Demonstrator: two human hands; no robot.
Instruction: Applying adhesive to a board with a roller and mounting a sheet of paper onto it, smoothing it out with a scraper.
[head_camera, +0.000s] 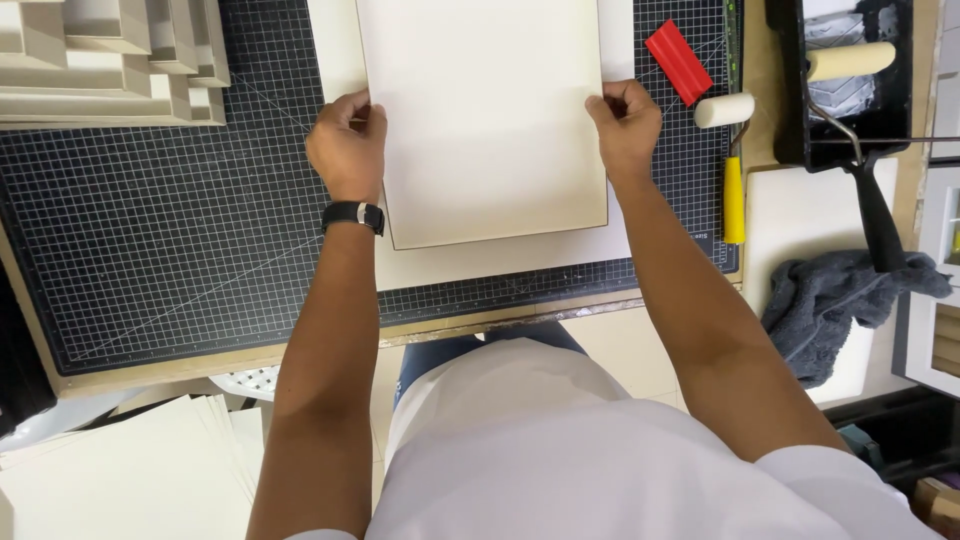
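Observation:
A cream rectangular board (490, 120) is held over a larger white sheet (500, 262) on the black gridded cutting mat (150, 250). My left hand (347, 143) grips the board's left edge, a black watch on its wrist. My right hand (626, 125) pinches the right edge at about the same height. The board's top runs out of view.
A red flat scraper (678, 62) and a small white roller with a yellow handle (730, 150) lie right of the board. A black paint tray with a roller (850, 70) and a grey cloth (840, 300) sit far right. Stacked cream boxes (110, 60) top left; cream sheets (130, 470) bottom left.

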